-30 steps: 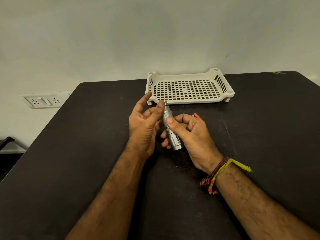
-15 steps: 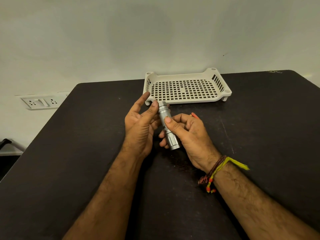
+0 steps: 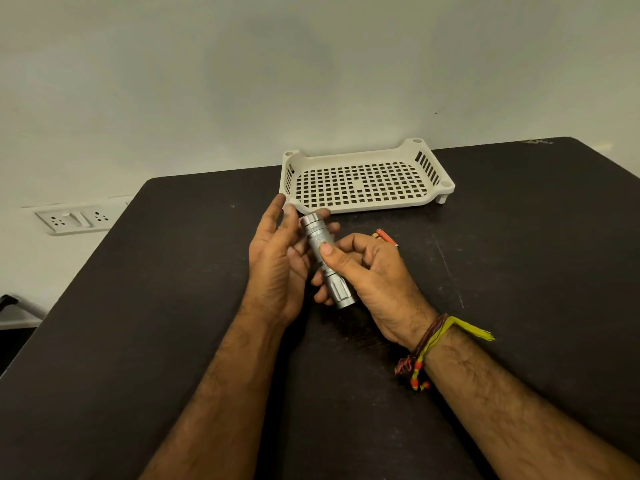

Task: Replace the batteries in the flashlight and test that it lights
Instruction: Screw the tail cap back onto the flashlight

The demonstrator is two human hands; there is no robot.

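Seemingly mid-task, tail cap on, no light showing.
Right hand (image 3: 372,275) grips the flashlight (image 3: 325,259) above the table (image 3: 173,306); left hand (image 3: 277,258), fingers nearly straight, touches its tail end. Batteries (image 3: 386,236) lie nearby; testing remains.

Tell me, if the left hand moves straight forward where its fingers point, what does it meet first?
Probably the near left corner of the white tray. The left hand has its fingertips almost at that corner already, though from this one view the height above the table is unclear.
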